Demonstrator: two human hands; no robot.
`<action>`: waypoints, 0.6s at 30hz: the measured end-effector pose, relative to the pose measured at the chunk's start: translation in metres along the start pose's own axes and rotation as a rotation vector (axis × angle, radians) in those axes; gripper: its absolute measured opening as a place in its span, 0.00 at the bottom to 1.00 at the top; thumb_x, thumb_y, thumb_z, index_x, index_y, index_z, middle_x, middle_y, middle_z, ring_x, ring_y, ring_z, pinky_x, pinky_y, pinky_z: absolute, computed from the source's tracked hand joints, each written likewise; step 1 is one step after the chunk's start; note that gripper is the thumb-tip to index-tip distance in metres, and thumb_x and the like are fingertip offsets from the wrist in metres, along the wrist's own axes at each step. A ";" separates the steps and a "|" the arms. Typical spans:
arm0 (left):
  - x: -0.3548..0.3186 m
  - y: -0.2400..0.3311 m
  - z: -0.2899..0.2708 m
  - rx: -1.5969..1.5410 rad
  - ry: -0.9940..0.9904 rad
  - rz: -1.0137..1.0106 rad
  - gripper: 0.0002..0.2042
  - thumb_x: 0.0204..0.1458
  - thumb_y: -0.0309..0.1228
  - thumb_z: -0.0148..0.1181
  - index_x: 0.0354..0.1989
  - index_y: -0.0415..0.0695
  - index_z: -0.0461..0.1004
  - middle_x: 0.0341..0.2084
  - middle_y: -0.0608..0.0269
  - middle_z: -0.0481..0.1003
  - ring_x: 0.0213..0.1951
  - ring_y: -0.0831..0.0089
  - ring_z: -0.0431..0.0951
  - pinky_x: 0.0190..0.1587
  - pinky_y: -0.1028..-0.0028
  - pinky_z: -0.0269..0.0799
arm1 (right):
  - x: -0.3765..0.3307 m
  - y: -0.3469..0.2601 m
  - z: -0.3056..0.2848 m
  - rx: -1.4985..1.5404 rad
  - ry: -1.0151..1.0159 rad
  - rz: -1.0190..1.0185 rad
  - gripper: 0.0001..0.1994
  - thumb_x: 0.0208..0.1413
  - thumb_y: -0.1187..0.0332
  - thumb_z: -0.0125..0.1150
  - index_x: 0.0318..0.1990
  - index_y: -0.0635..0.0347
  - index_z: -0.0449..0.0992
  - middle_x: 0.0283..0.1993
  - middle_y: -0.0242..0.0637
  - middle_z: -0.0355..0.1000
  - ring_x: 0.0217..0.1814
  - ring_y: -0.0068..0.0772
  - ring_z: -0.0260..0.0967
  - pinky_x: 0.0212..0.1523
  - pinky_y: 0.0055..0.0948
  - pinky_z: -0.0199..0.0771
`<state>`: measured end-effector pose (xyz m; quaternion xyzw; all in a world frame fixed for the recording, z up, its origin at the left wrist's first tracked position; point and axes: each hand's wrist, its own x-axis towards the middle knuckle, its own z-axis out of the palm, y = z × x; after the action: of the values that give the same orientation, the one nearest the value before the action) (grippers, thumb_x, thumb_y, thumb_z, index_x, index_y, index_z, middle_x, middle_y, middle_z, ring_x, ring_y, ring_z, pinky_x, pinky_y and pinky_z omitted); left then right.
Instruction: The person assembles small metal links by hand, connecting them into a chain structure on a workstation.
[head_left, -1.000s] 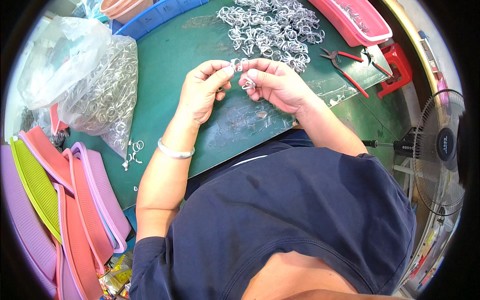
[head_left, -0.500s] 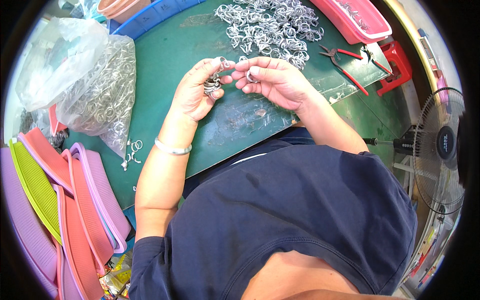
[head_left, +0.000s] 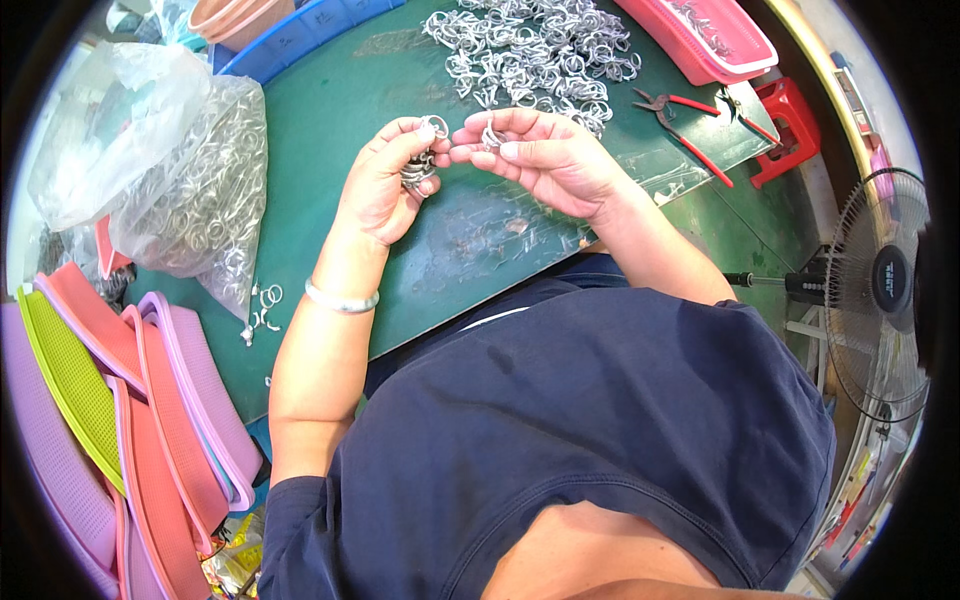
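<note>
Over the green tabletop (head_left: 460, 255) my two hands meet, fingertips almost touching. Several small silver metal rings (head_left: 416, 172) are bunched in my left hand (head_left: 385, 180), whose fingers curl round them; one more ring (head_left: 436, 125) stands up at its thumb and forefinger. My right hand (head_left: 550, 160) pinches a silver ring (head_left: 492, 136) between thumb and fingers; whether a second one is with it I cannot tell. Just beyond the hands spreads a large heap of similar metal rings (head_left: 540, 55).
A clear plastic bag (head_left: 200, 180) full of rings stands at the left, with loose rings (head_left: 264, 308) beside it. Stacked plastic baskets (head_left: 150, 440) lie near left. Red-handled pliers (head_left: 690, 140), a pink tray (head_left: 700, 50), a red stool (head_left: 785, 130) and a fan (head_left: 880, 290) are at the right.
The ring at my left fingertips has tilted to show its round opening. My right fingers have opened slightly and shifted, with the ring now nearer the fingertips.
</note>
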<state>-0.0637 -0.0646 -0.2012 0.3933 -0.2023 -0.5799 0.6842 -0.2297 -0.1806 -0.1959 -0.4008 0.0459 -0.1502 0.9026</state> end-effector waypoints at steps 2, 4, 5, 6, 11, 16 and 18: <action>-0.001 0.000 0.003 0.008 0.016 -0.010 0.06 0.50 0.28 0.53 0.35 0.41 0.68 0.29 0.61 0.73 0.29 0.76 0.73 0.19 0.84 0.63 | -0.001 0.000 0.000 0.023 0.014 0.014 0.16 0.53 0.77 0.48 0.50 0.72 0.63 0.47 0.49 0.66 0.51 0.38 0.65 0.53 0.26 0.67; -0.001 0.000 0.003 0.010 0.017 0.004 0.06 0.49 0.28 0.53 0.35 0.42 0.68 0.30 0.62 0.73 0.29 0.77 0.73 0.19 0.84 0.63 | -0.001 0.000 0.001 0.035 0.011 0.024 0.16 0.55 0.74 0.46 0.50 0.72 0.63 0.45 0.49 0.68 0.47 0.36 0.68 0.48 0.25 0.70; -0.001 0.000 0.003 0.011 0.018 0.011 0.06 0.49 0.27 0.54 0.35 0.42 0.68 0.31 0.62 0.73 0.30 0.77 0.73 0.19 0.83 0.63 | -0.001 0.000 0.001 0.042 0.009 0.029 0.16 0.56 0.73 0.46 0.51 0.72 0.63 0.44 0.49 0.68 0.45 0.35 0.69 0.46 0.24 0.71; -0.001 0.001 0.004 0.028 0.022 0.013 0.06 0.48 0.27 0.55 0.34 0.42 0.68 0.30 0.63 0.73 0.29 0.78 0.72 0.19 0.84 0.63 | -0.001 -0.001 0.000 0.045 -0.006 0.039 0.16 0.57 0.72 0.45 0.51 0.72 0.63 0.43 0.48 0.69 0.43 0.34 0.70 0.44 0.24 0.72; -0.007 0.001 0.010 0.164 0.016 0.067 0.08 0.46 0.27 0.57 0.36 0.42 0.70 0.29 0.65 0.73 0.28 0.82 0.71 0.20 0.87 0.60 | -0.003 0.001 -0.001 0.030 -0.019 0.113 0.16 0.58 0.68 0.44 0.49 0.71 0.65 0.37 0.45 0.71 0.33 0.30 0.72 0.32 0.21 0.74; -0.010 0.002 0.019 0.286 -0.028 0.066 0.15 0.45 0.27 0.58 0.44 0.42 0.70 0.30 0.68 0.72 0.27 0.85 0.69 0.21 0.88 0.58 | -0.004 0.001 0.001 -0.026 0.018 0.104 0.12 0.58 0.68 0.46 0.39 0.69 0.70 0.31 0.42 0.71 0.28 0.28 0.71 0.27 0.20 0.73; -0.011 0.000 0.018 0.371 -0.057 0.054 0.17 0.46 0.27 0.58 0.46 0.42 0.69 0.30 0.69 0.72 0.27 0.86 0.69 0.21 0.88 0.58 | -0.005 0.002 0.004 -0.129 0.047 0.087 0.11 0.57 0.69 0.47 0.38 0.69 0.70 0.29 0.40 0.71 0.27 0.27 0.71 0.27 0.19 0.72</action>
<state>-0.0795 -0.0597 -0.1878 0.4907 -0.3357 -0.5248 0.6092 -0.2333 -0.1754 -0.1947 -0.4522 0.0941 -0.1170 0.8792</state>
